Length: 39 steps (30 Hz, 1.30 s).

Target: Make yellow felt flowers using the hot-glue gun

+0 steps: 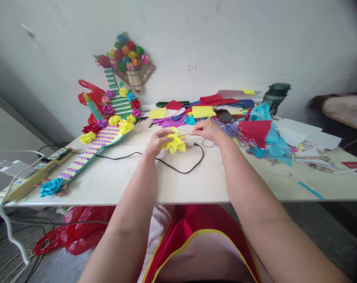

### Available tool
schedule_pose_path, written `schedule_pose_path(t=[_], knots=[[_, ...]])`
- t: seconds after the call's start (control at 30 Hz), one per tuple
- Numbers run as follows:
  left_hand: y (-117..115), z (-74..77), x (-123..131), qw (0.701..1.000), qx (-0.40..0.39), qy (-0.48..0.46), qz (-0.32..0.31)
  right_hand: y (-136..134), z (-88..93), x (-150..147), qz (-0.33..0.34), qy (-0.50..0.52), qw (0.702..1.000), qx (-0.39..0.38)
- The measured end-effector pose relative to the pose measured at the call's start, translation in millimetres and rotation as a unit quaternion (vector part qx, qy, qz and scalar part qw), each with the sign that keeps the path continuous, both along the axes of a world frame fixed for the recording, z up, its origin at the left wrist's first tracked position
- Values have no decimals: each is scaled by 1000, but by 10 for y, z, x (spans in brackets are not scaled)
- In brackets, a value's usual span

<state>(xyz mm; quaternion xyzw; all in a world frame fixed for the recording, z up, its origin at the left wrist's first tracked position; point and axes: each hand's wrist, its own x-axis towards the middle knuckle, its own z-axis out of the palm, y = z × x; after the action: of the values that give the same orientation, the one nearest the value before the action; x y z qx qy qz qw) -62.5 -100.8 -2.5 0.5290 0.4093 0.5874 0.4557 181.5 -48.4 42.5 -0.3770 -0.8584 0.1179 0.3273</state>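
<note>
A yellow paper flower with pointed petals is held above the middle of the white table. My left hand pinches its left side, the fingers closed on the petals. To the right, my right hand is closed on a thin stick that reaches to the flower's upper right part. The stick's far end is hard to make out. Just behind and below the flower lies a white plug-like piece joined to a black cable.
Flower-decorated guitar shape and power strip lie at left. Crepe paper sheets, tangled purple string, blue and red paper scraps and white sheets cover the back and right. A dark bottle stands behind.
</note>
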Motion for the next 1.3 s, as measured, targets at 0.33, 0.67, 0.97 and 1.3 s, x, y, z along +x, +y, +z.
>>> schedule_pose_path(t=[0.33,0.67,0.97,1.3], knots=[[2,4,-8,1000,-1,10,23,11,-20,-8,-22,-9,999,31],[37,37,-17,991,-4,-100,92,100,-87,43,-89,75,993,-10],[66,26,25,991,12,-96,92,46,-74,-75,-69,179,975,-110],[17,40,186,996,15,-80,47,-71,-52,-252,-42,186,963,-190]])
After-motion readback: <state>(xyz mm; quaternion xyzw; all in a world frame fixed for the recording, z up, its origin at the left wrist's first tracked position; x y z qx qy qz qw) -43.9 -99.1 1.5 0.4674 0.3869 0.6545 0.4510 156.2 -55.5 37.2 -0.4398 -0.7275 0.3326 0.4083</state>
